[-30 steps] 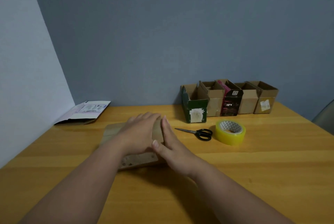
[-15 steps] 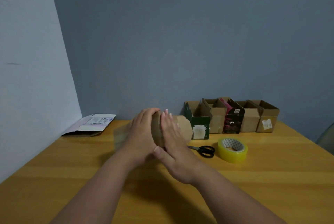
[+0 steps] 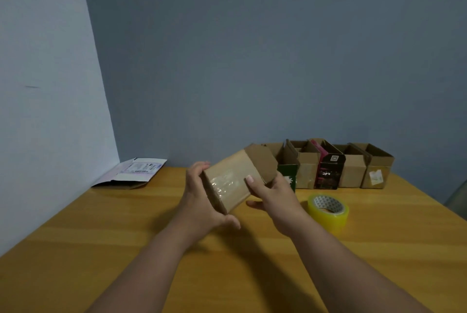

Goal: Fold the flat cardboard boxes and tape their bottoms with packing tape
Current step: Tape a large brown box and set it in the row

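Note:
A small brown cardboard box [image 3: 232, 181] is held tilted in the air above the wooden table [image 3: 126, 237]. A strip of clear tape shines on the face turned toward me, and an open flap sticks up at its far right. My left hand [image 3: 202, 201] grips the box's left end, fingers behind and thumb below. My right hand [image 3: 273, 196] holds the right side, thumb on the taped face. A yellow roll of packing tape [image 3: 328, 210] lies on the table just right of my right hand.
Several folded boxes [image 3: 353, 168] stand in a row against the back wall, one green and one black among the brown ones. A flattened white box [image 3: 131, 172] lies in the back left corner. A chair edge [image 3: 457, 199] shows at far right.
The box was pressed flat on the table a second ago. Both hands lifted it and turned it so the taped face points toward me. The scissors are now hidden behind my right hand.

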